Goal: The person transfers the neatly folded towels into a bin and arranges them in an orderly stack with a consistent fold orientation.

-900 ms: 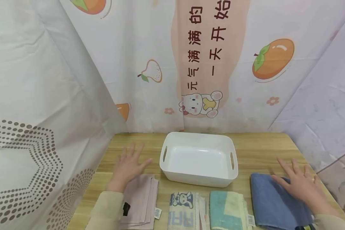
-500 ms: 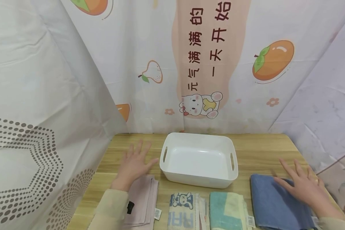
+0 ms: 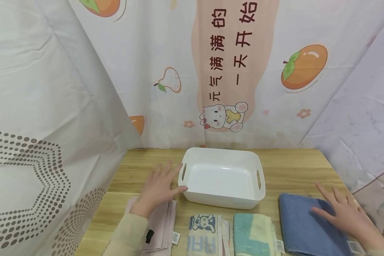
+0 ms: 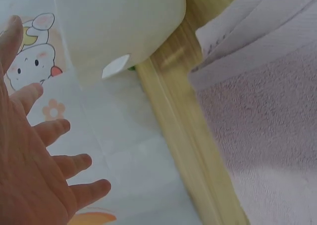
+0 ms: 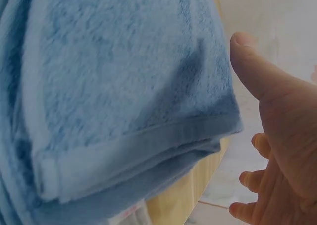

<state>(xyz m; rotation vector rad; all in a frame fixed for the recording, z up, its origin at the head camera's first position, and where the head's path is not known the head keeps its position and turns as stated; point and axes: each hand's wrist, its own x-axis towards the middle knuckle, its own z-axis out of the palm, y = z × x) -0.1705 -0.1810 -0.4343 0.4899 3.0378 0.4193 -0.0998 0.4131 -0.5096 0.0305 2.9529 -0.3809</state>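
My left hand (image 3: pixel 157 188) is over the far end of the folded pink towel (image 3: pixel 159 227), fingers spread, its thumb and fingertips overlapping the near-left side of the white basket (image 3: pixel 222 201) in the head view. In the left wrist view the pink towel (image 4: pixel 267 101) lies to the right of my spread fingers. My right hand (image 3: pixel 344 211) is above the folded blue towel (image 3: pixel 310 227) with its fingers apart. The right wrist view has the blue towel (image 5: pixel 119 76) beside my extended thumb. Neither hand holds anything.
Between the pink and blue towels lie a folded beige towel (image 3: pixel 201 236) with a blue bear print and a green and yellow towel (image 3: pixel 251 234). All rest on a wooden table (image 3: pixel 288 170). Printed curtains (image 3: pixel 166 117) hang behind the table and at its sides.
My left hand has moved right, toward the basket. My right hand has shifted slightly right and nearer to me. The towels and basket have stayed in place.
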